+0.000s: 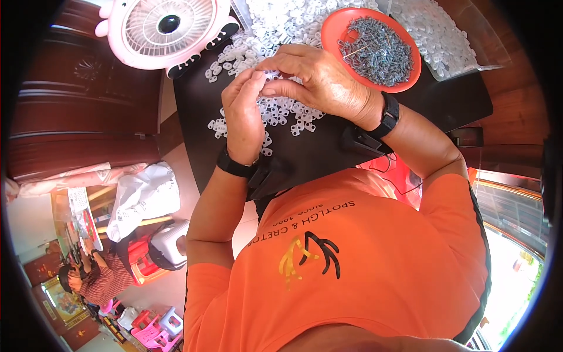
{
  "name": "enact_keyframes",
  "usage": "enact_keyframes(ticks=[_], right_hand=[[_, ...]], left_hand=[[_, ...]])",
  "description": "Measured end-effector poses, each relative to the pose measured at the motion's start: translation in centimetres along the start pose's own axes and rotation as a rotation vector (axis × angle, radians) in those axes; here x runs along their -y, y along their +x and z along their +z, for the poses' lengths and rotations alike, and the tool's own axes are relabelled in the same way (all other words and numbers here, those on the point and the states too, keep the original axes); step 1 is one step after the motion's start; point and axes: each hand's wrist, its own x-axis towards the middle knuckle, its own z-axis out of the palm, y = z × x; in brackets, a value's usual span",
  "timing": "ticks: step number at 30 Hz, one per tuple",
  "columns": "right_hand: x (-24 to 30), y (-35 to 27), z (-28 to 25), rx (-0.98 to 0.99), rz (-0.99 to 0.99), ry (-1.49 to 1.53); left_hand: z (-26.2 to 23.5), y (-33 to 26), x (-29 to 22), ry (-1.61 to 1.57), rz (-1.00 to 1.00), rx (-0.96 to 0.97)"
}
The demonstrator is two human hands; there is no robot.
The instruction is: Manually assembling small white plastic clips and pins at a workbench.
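Observation:
My left hand (243, 114) and my right hand (325, 79) meet over the black table (193, 117), fingers bent and closed. Between their fingertips shows a small white plastic piece with dark holes (271, 75); both hands seem to grip it, though the fingers partly hide it. Just below the hands lies a loose spread of similar white pieces (281, 111). A larger heap of them (275, 26) rises beyond. To the right of my right hand sits an orange-red plate (329, 36) holding many small grey metal parts (378, 53), with a thin stick among them.
A pink fan (170, 26) stands at the table's far left. Beyond the plate, a clear bin (484, 66) is full of white pieces. Two black devices (359, 141) stand at the near edge, by my wrists. Across the room at left, another person (102, 278) is near small plastic stools (155, 334).

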Motion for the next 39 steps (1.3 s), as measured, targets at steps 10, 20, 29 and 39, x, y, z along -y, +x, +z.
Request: enact_keyframes(ticks=[10, 20, 29, 39], right_hand=[[0.0, -0.2, 0.0, -0.015, -0.045, 0.014], [-0.3, -0.2, 0.0, -0.022, -0.046, 0.058], [-0.9, -0.4, 0.5, 0.052, 0.068, 0.125], [-1.1, -0.4, 0.3, 0.142, 0.157, 0.179]], left_hand=[[0.9, -0.6, -1.1, 0.013, 0.067, -0.036], [1.0, -0.6, -0.7, 0.089, 0.092, 0.002], [0.3, 0.1, 0.1, -0.034, -0.054, -0.034], [-0.1, 0.0, 0.2, 0.031, -0.101, -0.039]])
